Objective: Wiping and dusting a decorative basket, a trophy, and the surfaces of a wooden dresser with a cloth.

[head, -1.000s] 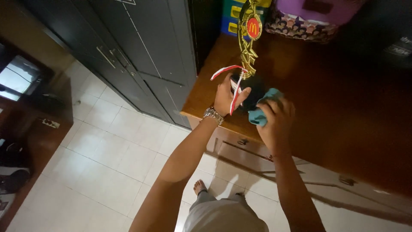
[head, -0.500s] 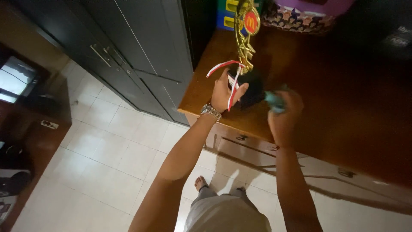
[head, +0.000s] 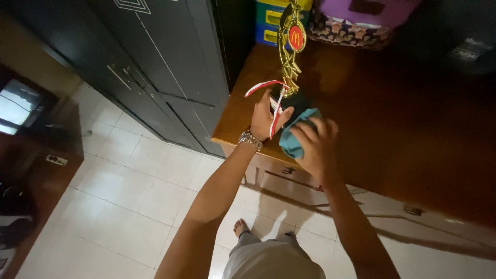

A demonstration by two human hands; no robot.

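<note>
The floor is laid in pale square tiles that catch a soft sheen. A dark wardrobe with 2 metal handles stands far left. To the right runs a brown wooden cabinet top, with drawers below its near edge. A dark wooden unit sits at the left. The light is dim.

Home room, white tiled floor, dark wardrobe, wooden dresser, bare foot
</note>
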